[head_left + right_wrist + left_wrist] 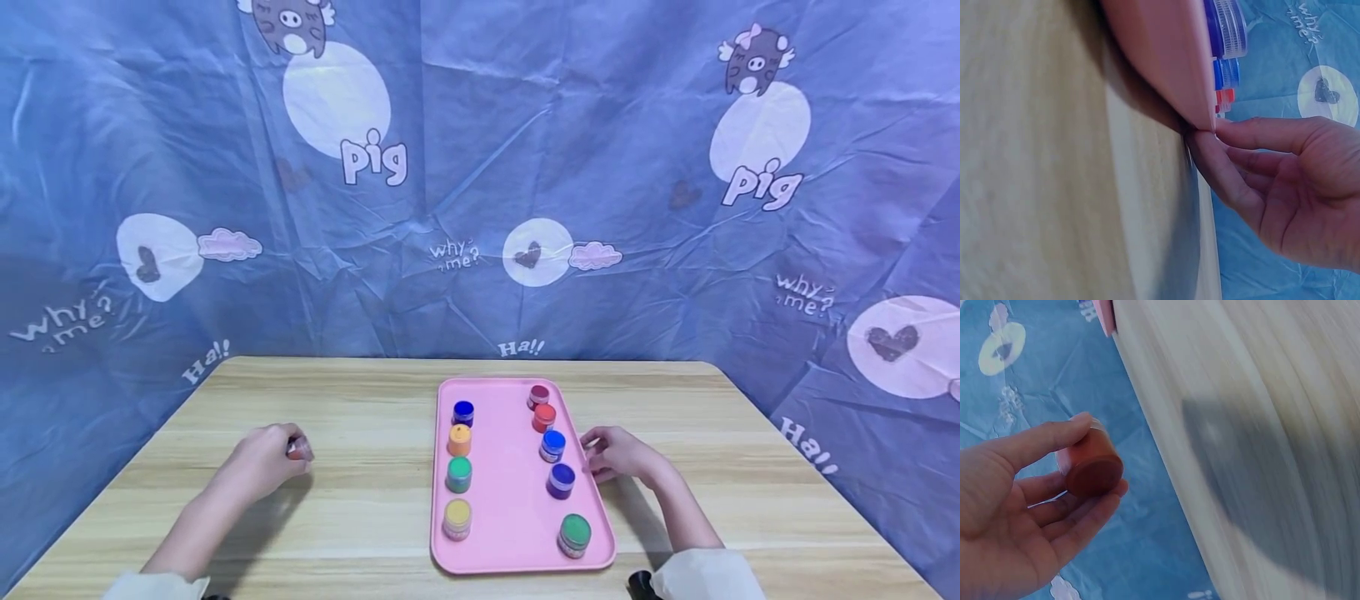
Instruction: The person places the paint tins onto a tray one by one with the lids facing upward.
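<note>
My left hand [262, 460] holds a small orange-brown paint jar [1094, 469] between thumb and fingers, raised over the left part of the table; its shadow falls on the wood. At the tray's right side, my right hand [621, 452] pinches the rim of the pink tray [510, 508], thumb above and a finger under the edge in the right wrist view. Two rows of paint jars stand upright on this tray. The left row includes an orange jar [460, 440] and a yellow jar [457, 520]; the right row, a red jar [544, 417] and a green jar [574, 536].
The light wooden table [360, 517] extends on both sides of the tray. Behind it hangs a blue printed cloth [465, 183]. A wider gap separates the green jar from the purple-blue jar [561, 481] in the right row.
</note>
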The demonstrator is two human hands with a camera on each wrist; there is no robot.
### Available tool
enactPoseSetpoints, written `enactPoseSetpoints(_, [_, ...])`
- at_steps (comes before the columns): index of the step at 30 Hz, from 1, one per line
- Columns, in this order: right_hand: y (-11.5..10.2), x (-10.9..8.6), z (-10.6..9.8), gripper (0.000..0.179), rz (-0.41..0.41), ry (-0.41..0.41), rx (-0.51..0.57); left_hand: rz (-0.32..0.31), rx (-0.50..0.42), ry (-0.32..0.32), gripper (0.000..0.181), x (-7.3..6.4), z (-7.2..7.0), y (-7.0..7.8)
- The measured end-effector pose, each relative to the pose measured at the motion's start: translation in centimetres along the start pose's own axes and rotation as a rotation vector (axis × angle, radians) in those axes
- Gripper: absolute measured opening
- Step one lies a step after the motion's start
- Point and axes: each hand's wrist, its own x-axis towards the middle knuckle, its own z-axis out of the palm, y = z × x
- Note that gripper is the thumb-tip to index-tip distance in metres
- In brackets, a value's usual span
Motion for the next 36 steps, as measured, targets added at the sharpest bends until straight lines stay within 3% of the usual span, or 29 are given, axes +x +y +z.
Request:
enactPoseSetpoints(9, [-0.2,-0.2,0.0,0.032,0.01,0.009,-0.026,0.051,-0.03,0.024,0.014,0.8,1.4,2.7])
enactPoseSetpoints(18, [-0.2,-0.3,0.1,0.031,0.014,0.019,-0.03,0.065,-0.077,0.013,0.022,1.9,2.8,5.7])
enactPoseSetpoints(25, [-0.3,-0.3,0.1,0.032,0.01,0.019,-0.009,0.087,-0.118,0.007,0.018,2.7,4.0,7.8])
enactPoseSetpoints(36, [-0.2,-0.3,0.2,0.032,-0.008,0.005,0.015,0.138,-0.154,-0.02,0.016,3.5,5.4,10.2])
